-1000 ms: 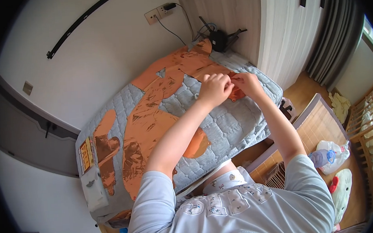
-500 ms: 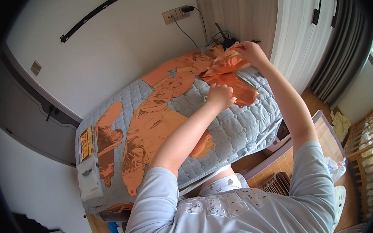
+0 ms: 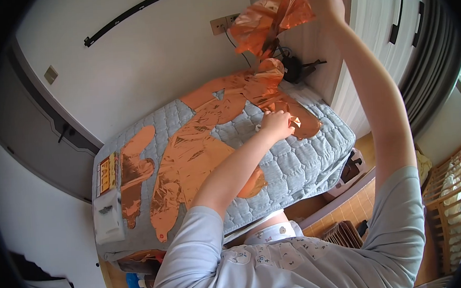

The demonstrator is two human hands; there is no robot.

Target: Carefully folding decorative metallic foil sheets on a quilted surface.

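A large, flat, uninflated orange foil balloon (image 3: 202, 154) is spread over a grey quilted bed (image 3: 290, 164). High above the far right end, my right hand (image 3: 327, 2) grips one part of it, and that crinkled foil hangs from the fingers. My left hand (image 3: 277, 125) is closed low over the bed, with a bit of the orange foil poking out by its fingers and a small white piece beside it. A separate smaller orange foil piece (image 3: 135, 175) lies flat at the bed's left end.
Along the left edge lie a printed card (image 3: 107, 174) and a white packet (image 3: 109, 219). Behind the far corner are a black device (image 3: 293, 67) and a wall socket (image 3: 219, 26) with a cable. A wardrobe (image 3: 375, 32) and a wooden crib (image 3: 449, 182) stand to the right.
My right hand has risen well above the bed, lifting part of the foil balloon off the quilt. My left hand has stayed nearly in place, and more foil shows beside its fingers.
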